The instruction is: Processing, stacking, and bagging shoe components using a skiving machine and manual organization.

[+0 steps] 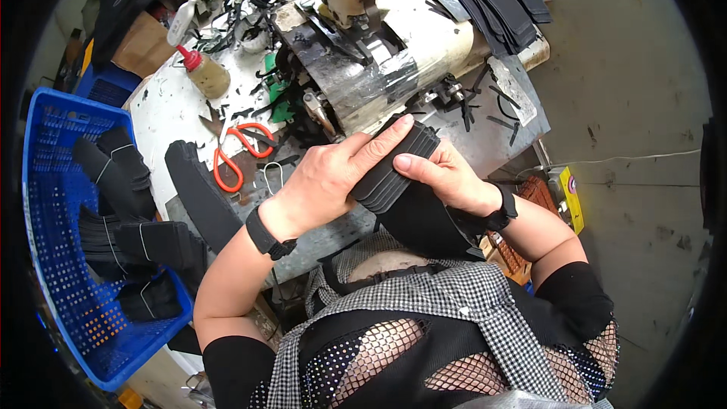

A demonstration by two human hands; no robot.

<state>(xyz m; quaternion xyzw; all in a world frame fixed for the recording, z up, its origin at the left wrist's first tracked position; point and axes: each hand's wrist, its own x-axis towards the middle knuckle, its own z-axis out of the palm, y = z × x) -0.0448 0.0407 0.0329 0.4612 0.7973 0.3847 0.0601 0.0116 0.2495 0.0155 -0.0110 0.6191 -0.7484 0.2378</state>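
Note:
Between both hands I grip a thick stack of black fabric strips (388,183), held in front of my chest with its layered end turned up. My left hand (337,170) wraps the stack's left side, the index finger stretched along the top. From the right, my right hand (447,178) clasps it, thumb pressed on the layers. The lower part of the stack hangs toward my apron. Left of my left wrist, another pile of black strips (198,189) lies on the table beside scissors with red-orange handles (229,165).
A sewing machine (363,68) stands on the worktable (163,106), with a red-capped bottle (206,76) and black scraps around it. The blue basket (45,204) at left holds several tied black bundles (140,242). More long black strips (492,0) lie at the far right.

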